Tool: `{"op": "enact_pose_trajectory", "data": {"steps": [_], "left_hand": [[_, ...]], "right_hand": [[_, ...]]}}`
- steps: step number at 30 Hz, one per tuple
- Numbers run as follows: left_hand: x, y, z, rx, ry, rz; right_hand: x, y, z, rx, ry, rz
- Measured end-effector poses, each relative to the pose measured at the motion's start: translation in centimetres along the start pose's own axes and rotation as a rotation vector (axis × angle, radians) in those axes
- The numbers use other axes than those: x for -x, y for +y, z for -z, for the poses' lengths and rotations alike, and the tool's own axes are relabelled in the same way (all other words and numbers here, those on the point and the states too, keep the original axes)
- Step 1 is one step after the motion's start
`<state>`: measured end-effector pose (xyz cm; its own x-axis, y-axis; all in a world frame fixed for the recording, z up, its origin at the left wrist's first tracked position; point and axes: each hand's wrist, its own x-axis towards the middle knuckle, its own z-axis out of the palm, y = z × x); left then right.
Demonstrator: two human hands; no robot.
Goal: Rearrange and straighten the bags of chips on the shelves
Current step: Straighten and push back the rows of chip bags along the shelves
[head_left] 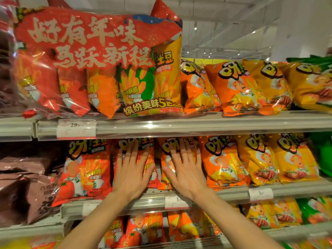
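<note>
My two bare forearms reach up from the bottom edge of the view toward the middle shelf (pixel 206 194). My left hand (pixel 132 174) lies flat, fingers straight and spread, pressing on the face of a red-orange chip bag (pixel 150 169) that stands near the middle of that shelf. My right hand (pixel 186 174) is flat in the same way, fingers straight and fanned, pressing on the orange chip bag (pixel 166 177) just beside it to the right. Neither hand has its fingers curled round anything; both only push with open palms. A narrow gap shows between the two bags, between my thumbs.

Below my wrists, on the lower shelf, stand more red and orange bags (pixel 143 229). A white price tag (pixel 177 202) hangs on the front rail of the middle shelf, under my right hand.

On the middle shelf, a red tomato bag (pixel 86 173) leans at the left of my left hand, and brown bags (pixel 28 184) fill the left end. To the right of my right hand stand an orange bag (pixel 222 162), then yellow bags (pixel 280 159), then green at the right edge.

Farther up, on the top shelf, a large clear multipack (pixel 97 63) with a red banner sits at the left, and tilted orange and yellow bags (pixel 239 87) run to the right end.
</note>
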<state>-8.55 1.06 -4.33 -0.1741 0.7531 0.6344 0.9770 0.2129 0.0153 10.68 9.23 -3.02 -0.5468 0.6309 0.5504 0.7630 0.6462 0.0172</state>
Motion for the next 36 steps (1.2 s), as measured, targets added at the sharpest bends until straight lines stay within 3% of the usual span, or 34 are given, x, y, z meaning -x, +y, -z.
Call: {"op": "enact_pose_trajectory", "data": {"steps": [6, 9, 11, 14, 21, 27, 36], "left_hand": [[0.3, 5.7, 2.1, 0.289, 0.14, -0.016], [-0.2, 10.0, 2.3, 0.479, 0.124, -0.055], [-0.8, 13.3, 1.9, 0.571, 0.088, -0.071], [-2.3, 18.0, 0.7, 0.673, 0.044, -0.042], [-6.9, 24.1, -2.5, 0.697, -0.194, 0.324], [-8.6, 25.8, -3.9, 0.75, -0.259, 0.525], [-9.2, 26.0, -3.9, 0.785, -0.043, 0.493]], "right_hand": [[1.8, 6.4, 2.4, -0.147, 0.19, -0.141], [2.5, 11.1, 3.8, -0.194, 0.232, -0.256], [2.7, 14.1, 4.8, -0.224, 0.168, -0.306], [2.7, 17.1, 5.9, -0.244, -0.082, -0.358], [1.5, 18.7, 4.8, -0.315, -0.294, -0.276], [1.1, 19.2, 3.9, -0.539, -0.325, -0.291], [2.1, 20.1, 4.2, -0.69, -0.214, -0.264]]}}
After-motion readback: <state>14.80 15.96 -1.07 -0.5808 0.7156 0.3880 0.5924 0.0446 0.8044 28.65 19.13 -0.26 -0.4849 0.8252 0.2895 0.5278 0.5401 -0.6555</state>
